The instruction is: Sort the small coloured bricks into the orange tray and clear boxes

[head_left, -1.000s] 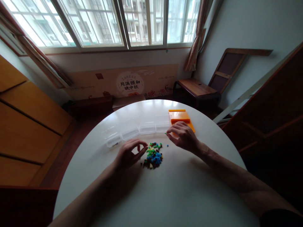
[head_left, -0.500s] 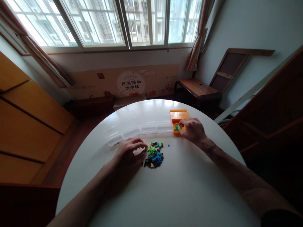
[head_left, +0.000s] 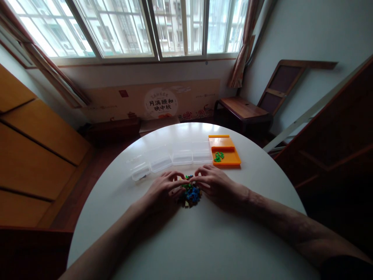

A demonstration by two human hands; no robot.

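Note:
A small pile of tiny toy bricks [head_left: 192,193] in blue, green, dark brown and pale yellow lies on the white table. My left hand [head_left: 166,186] is at the pile's left side, its fingers bent and apart over the bricks. From the right, my right hand [head_left: 215,182] reaches over the pile with its index finger stretched out and thumb apart. The fingertips of both hands nearly meet above the green bricks. No brick can be made out in either hand. Behind my right hand lies an orange box [head_left: 230,157] with several green bricks [head_left: 218,156] in its left part.
Clear plastic boxes [head_left: 182,156] with raised lids stand in a curved row to the left of the orange box. The round white table [head_left: 204,241] has its far edge just beyond them. A wooden chair [head_left: 246,108] stands past the table at the right.
My right hand has left the orange box and moved left and nearer to the pile. The green bricks in the box are now uncovered. My left hand has shifted slightly right over the pile.

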